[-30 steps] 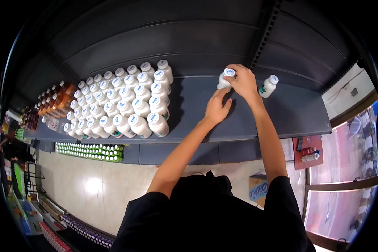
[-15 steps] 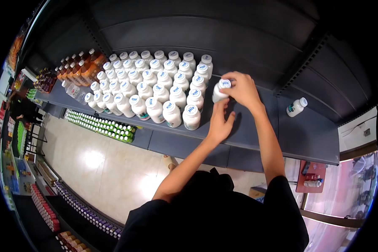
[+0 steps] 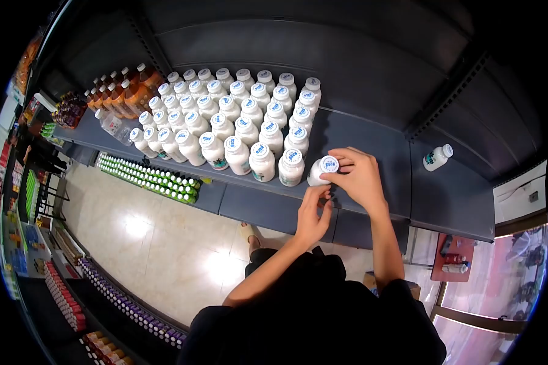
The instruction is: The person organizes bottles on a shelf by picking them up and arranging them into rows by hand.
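Observation:
My right hand (image 3: 360, 177) grips a white bottle (image 3: 318, 175) with a blue-printed white cap, thumb and fingers around its upper part. The bottle stands close to the shelf's front edge, to the right of the front row's end. Just below it is my left hand (image 3: 313, 218), thumb apart and fingers loosely curled near the bottle's base; whether they touch it I cannot tell. Rows of matching white bottles (image 3: 234, 155) stand upright on the dark shelf (image 3: 377, 182) to the left. Another such bottle (image 3: 438, 157) is alone on the right.
Orange-brown drink bottles (image 3: 117, 100) and a clear bottle (image 3: 111, 126) are at the shelf's left. Green bottles with white caps (image 3: 155, 178) line a lower level. A red table (image 3: 447, 271) stands at lower right. At far left is a person in dark clothes (image 3: 39, 158).
My right hand has brought the white bottle from farther back on the shelf to its front edge. My left hand has moved down and slightly left with it. The view has shifted slightly.

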`<state>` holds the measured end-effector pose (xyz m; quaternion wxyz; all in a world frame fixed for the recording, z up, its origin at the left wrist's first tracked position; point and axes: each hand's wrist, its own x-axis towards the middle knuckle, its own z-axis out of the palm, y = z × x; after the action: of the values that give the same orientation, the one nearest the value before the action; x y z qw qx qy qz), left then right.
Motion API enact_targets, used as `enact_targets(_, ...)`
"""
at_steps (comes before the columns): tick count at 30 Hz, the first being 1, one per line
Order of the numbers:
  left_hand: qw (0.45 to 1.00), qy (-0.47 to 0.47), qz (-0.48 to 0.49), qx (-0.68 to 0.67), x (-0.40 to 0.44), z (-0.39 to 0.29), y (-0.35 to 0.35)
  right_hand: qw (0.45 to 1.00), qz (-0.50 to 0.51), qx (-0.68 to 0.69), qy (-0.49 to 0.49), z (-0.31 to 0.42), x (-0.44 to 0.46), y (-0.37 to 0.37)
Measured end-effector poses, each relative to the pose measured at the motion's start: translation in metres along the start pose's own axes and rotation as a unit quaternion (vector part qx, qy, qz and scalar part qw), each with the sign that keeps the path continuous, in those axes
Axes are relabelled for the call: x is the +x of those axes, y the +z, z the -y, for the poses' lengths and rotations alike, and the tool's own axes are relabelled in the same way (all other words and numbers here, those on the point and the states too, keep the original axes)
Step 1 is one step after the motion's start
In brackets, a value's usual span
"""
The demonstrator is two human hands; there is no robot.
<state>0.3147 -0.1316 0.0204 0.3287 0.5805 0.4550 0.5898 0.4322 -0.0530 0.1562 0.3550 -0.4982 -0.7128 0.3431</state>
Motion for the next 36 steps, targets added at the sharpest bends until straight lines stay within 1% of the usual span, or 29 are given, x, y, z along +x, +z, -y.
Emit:
enact_targets(2, 1.000, 0.008, -0.008, 0.000, -0.003, 0.004, 0.003, 1.000, -0.005, -0.008, -0.027, 0.000, -0.004, 0.005)
enact_targets(5, 1.000, 0.007, -0.021, 0.003, -0.007, 0.001, 0.003, 0.999, 0.003, -0.037, -0.010, 0.004, -0.005, 0.009)
enact_targets(7, 1.000, 0.003, -0.024, 0.005, -0.009, 0.000, 0.001, 0.998, -0.007, -0.061, -0.022, 0.004, -0.005, 0.011)
enact_targets(9, 1.000, 0.002, -0.019, 0.001, -0.013, 0.003, -0.001, 0.994, -0.019, -0.101, -0.041, 0.002, -0.003, 0.011)
enact_targets(12, 1.000, -0.015, -0.007, -0.003, -0.018, 0.005, -0.002, 0.992, -0.018, -0.110, -0.056, 0.000, 0.000, 0.011)
enact_targets(18, 1.000, -0.023, 0.003, 0.013, -0.023, 0.000, 0.004, 0.991, 0.009, -0.132, -0.005, 0.009, -0.004, 0.006)
enact_targets(20, 1.000, -0.020, 0.014, 0.009, -0.020, 0.000, 0.010, 0.994, -0.052, -0.070, -0.068, 0.002, -0.007, 0.005)
enact_targets(22, 0.999, -0.019, 0.036, -0.005, -0.021, 0.002, 0.017, 0.983, -0.108, -0.028, -0.144, -0.017, -0.010, -0.004)
enact_targets(23, 0.999, -0.019, 0.047, -0.015, -0.020, 0.002, 0.023, 0.975, -0.160, -0.005, -0.153, -0.026, -0.011, -0.007)
enact_targets(25, 0.997, -0.025, 0.071, -0.030, -0.017, -0.003, 0.031, 0.967, -0.211, 0.005, -0.144, -0.046, -0.014, -0.020)
enact_targets(26, 0.996, -0.029, 0.081, -0.038, -0.015, -0.007, 0.036, 0.959, -0.244, -0.016, -0.141, -0.059, -0.014, -0.028)
enact_targets(28, 0.994, -0.001, 0.093, -0.055, -0.007, -0.004, 0.054, 0.946, -0.298, -0.049, -0.116, -0.084, -0.017, -0.054)
enact_targets(29, 0.993, 0.013, 0.100, -0.066, -0.003, -0.002, 0.066, 0.930, -0.332, -0.102, -0.122, -0.098, -0.017, -0.072)
enact_targets(30, 0.989, -0.024, 0.117, -0.082, 0.002, -0.016, 0.074, 0.911, -0.363, -0.154, -0.124, -0.112, -0.018, -0.090)
enact_targets(31, 0.992, 0.033, 0.115, -0.049, 0.008, -0.025, 0.085, 0.889, -0.392, -0.200, -0.125, -0.126, -0.019, -0.107)
enact_targets(33, 0.981, 0.157, 0.113, 0.027, 0.025, -0.036, 0.109, 0.840, -0.454, -0.282, -0.098, -0.152, -0.016, -0.144)
enact_targets(34, 0.978, 0.160, 0.131, 0.022, 0.032, -0.041, 0.121, 0.823, -0.475, -0.296, -0.097, -0.167, -0.015, -0.161)
enact_targets(36, 0.973, 0.160, 0.164, 0.002, 0.041, -0.049, 0.150, 0.800, -0.499, -0.330, -0.040, -0.198, -0.011, -0.189)
